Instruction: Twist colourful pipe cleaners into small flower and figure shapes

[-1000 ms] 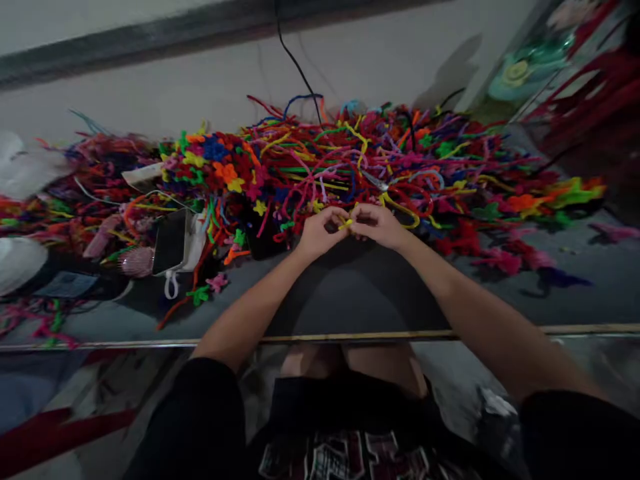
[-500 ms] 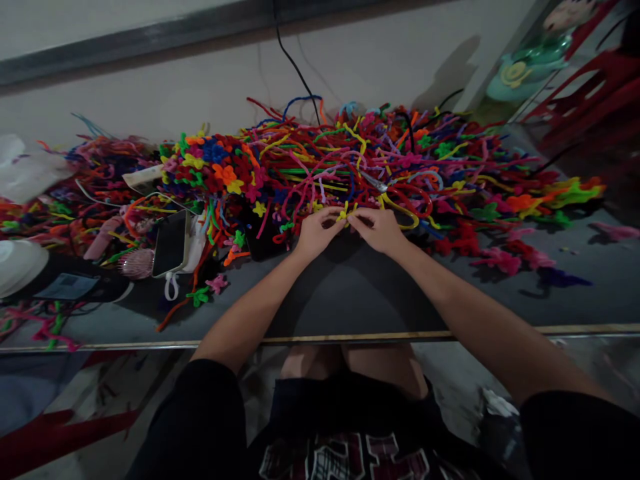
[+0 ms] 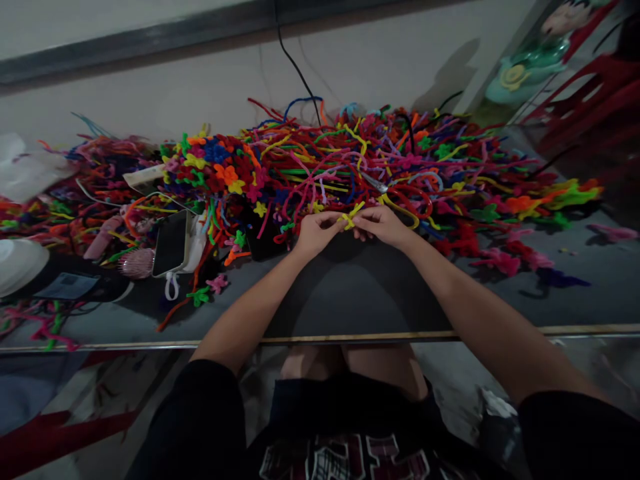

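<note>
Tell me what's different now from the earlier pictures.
The yellow pipe cleaner between the fingertips of the left hand and right hand shows more: mostly covered a second ago, its ends now spread out. I can't tell whether either hand briefly let go in between. The colorful pile and the phone stayed put.

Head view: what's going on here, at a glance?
A person's left hand and right hand pinch a small bent yellow fuzzy piece between them, at the near edge of a heap of colourful fuzzy stems. A phone lies on the left, near a pink brush.
</note>
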`<action>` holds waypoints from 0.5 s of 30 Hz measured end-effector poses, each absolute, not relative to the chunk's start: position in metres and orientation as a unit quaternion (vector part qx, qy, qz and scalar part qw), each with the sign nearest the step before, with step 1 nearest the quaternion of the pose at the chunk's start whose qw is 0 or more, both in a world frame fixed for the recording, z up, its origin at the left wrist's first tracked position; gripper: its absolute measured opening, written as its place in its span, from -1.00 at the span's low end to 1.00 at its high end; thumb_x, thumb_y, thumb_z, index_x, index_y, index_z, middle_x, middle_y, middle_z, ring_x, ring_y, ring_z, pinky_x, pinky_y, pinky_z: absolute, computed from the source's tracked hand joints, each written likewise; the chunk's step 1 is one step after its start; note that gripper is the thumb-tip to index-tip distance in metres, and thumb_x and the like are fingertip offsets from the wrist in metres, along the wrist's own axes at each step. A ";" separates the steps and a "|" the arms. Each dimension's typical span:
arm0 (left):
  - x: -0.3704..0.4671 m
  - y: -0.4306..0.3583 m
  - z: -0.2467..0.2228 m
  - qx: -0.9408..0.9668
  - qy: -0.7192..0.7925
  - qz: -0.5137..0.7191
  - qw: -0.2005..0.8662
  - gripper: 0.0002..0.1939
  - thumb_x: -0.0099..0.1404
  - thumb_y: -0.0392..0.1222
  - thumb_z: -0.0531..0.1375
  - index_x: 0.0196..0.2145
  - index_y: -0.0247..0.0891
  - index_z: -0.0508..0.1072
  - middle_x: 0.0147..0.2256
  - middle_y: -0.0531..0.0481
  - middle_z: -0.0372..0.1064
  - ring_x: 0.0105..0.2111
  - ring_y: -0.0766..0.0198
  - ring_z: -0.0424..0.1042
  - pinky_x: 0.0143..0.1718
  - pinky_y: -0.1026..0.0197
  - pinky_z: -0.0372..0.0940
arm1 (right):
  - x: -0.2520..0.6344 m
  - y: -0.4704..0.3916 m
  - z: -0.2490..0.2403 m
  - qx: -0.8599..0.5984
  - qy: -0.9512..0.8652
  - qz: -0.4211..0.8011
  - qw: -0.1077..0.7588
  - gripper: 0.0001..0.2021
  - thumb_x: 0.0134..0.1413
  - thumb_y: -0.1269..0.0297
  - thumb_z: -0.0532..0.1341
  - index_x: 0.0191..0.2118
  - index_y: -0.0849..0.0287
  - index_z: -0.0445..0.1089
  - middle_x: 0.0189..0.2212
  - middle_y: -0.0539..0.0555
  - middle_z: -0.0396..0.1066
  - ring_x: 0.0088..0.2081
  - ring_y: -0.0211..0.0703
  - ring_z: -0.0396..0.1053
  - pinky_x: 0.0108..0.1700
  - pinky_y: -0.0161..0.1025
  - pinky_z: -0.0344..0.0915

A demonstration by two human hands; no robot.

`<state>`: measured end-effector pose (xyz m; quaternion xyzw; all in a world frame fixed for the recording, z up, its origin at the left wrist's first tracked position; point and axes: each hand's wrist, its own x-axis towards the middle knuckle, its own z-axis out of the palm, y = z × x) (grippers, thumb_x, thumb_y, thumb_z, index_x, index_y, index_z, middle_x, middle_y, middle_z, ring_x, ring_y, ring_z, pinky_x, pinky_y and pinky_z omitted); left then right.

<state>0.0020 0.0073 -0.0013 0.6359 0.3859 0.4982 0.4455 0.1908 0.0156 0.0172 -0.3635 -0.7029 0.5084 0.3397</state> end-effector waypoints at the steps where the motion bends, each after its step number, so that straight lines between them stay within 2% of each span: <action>1: 0.002 0.007 -0.002 0.639 0.384 0.496 0.445 -0.77 0.11 -0.09 0.29 -0.32 -0.30 0.56 -0.45 -0.02 0.50 -0.48 0.35 0.44 -0.38 0.28 0.36 | 0.192 0.016 0.017 -0.361 -0.705 0.510 0.335 -0.58 0.00 -0.10 0.23 -0.49 0.22 0.42 -0.61 0.02 0.40 -0.64 -0.38 0.26 -0.64 -0.38 0.08; 5: 0.004 0.009 -0.004 0.648 0.389 0.497 0.427 -0.78 0.10 -0.09 0.30 -0.36 -0.30 0.56 -0.44 -0.04 0.51 -0.45 0.32 0.45 -0.35 0.25 0.37 | 0.187 0.014 0.013 -0.386 -0.703 0.489 0.344 -0.60 -0.04 -0.09 0.26 -0.46 0.22 0.41 -0.63 -0.01 0.35 -0.65 -0.37 0.21 -0.61 -0.35 0.09; 8: 0.006 0.011 -0.008 0.637 0.415 0.510 0.401 -0.79 0.08 -0.10 0.30 -0.38 -0.31 0.55 -0.43 -0.04 0.51 -0.44 0.32 0.46 -0.36 0.27 0.37 | 0.176 0.010 0.010 -0.443 -0.695 0.406 0.396 -0.60 -0.05 -0.09 0.27 -0.48 0.22 0.37 -0.68 -0.05 0.26 -0.65 -0.36 0.15 -0.58 -0.32 0.08; 12: 0.006 0.014 -0.011 0.623 0.434 0.515 0.398 -0.83 0.09 -0.14 0.29 -0.40 -0.31 0.54 -0.44 -0.02 0.51 -0.45 0.33 0.45 -0.38 0.29 0.36 | 0.167 0.004 0.010 -0.467 -0.727 0.285 0.416 -0.60 0.01 -0.09 0.22 -0.49 0.20 0.33 -0.60 0.01 0.32 -0.55 -0.28 0.23 -0.47 -0.27 0.14; 15: 0.006 0.013 -0.010 0.621 0.446 0.512 0.392 -0.85 0.08 -0.16 0.29 -0.40 -0.29 0.53 -0.44 -0.01 0.50 -0.45 0.33 0.45 -0.37 0.28 0.36 | 0.167 0.001 0.011 -0.471 -0.730 0.253 0.426 -0.63 0.02 -0.07 0.22 -0.47 0.17 0.31 -0.57 0.00 0.35 -0.53 -0.28 0.24 -0.44 -0.26 0.16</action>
